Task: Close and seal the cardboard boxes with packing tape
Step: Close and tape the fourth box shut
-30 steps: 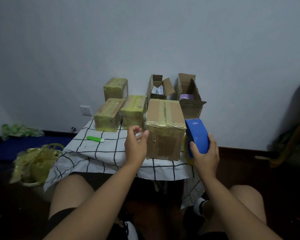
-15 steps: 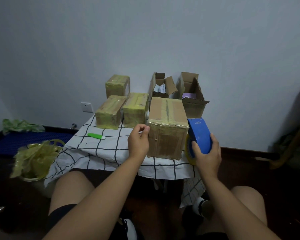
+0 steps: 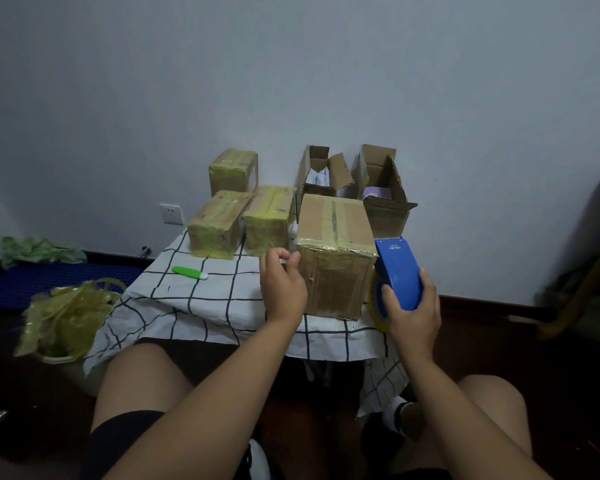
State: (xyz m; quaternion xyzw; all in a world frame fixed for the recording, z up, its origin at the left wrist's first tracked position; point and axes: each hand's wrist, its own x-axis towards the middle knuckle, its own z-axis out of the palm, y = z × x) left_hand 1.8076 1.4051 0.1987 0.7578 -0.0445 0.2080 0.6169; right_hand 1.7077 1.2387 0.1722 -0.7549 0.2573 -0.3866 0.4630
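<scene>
Two hands work the near box (image 3: 333,268), at the table's (image 3: 187,306) front edge, likely for easy reach: left hand (image 3: 283,289) curled, thumb and fingertips seemingly pinching a tape end at its left corner, right hand (image 3: 411,315) gripping the blue dispenser (image 3: 397,273) against its right side. Behind: three sealed boxes (image 3: 243,216) left, two open boxes (image 3: 354,178) waiting.

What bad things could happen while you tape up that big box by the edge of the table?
The big box stands near the table's front edge, so a hard pull from the blue tape dispenser in the right hand might drag it off. The left hand seems to pinch something thin beside the box, perhaps a tape end, which could stick to the fingers or wrinkle. Two open boxes behind could get bumped.
</scene>
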